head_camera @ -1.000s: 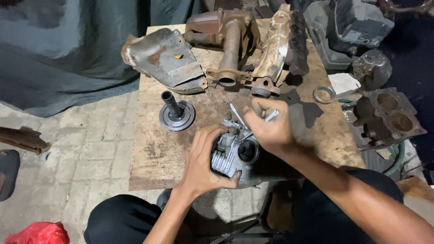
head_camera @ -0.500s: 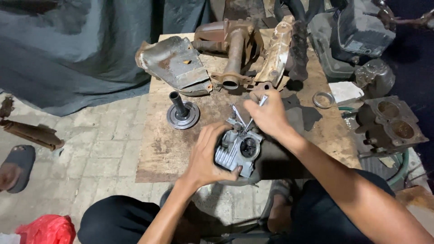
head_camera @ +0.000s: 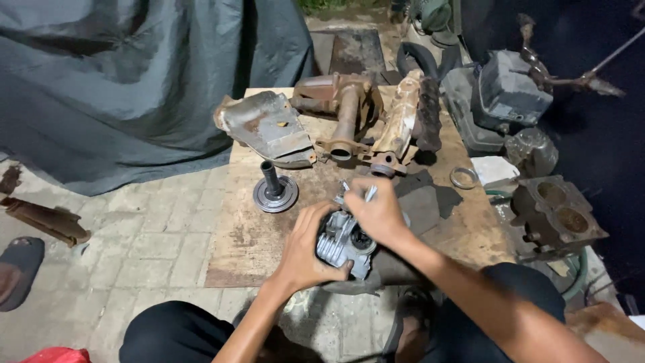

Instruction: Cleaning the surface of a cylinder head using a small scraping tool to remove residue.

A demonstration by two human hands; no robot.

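The left hand [head_camera: 306,252] gripped a finned grey engine part [head_camera: 341,243], fingers wrapped around its near edge, holding it at the near edge of the wooden board [head_camera: 248,249]. The right hand [head_camera: 377,214] lay over the top of the same part, fingers curled shut around a few thin metal tools [head_camera: 368,193] whose bright tips stuck out above the knuckles. The two hands were close together, both touching the casting.

Everything else sat in relation to that board. On it, just beyond the left hand, a round flanged disc with an upright tube [head_camera: 275,191] stood on its flat face. Farther across the board lay a dented grey metal cover [head_camera: 267,129], and beside that a cluster of rusty cast pipe pieces [head_camera: 356,117]. Toward the board's right side a metal ring [head_camera: 463,177] lay flat, next to a white scrap [head_camera: 494,168]. Off the board's right edge rested a rusty block with two round bores [head_camera: 556,215]. Off its left edge was paved ground, with a dark tarpaulin [head_camera: 121,81] heaped beyond and a sandal [head_camera: 19,269] well away from the board.
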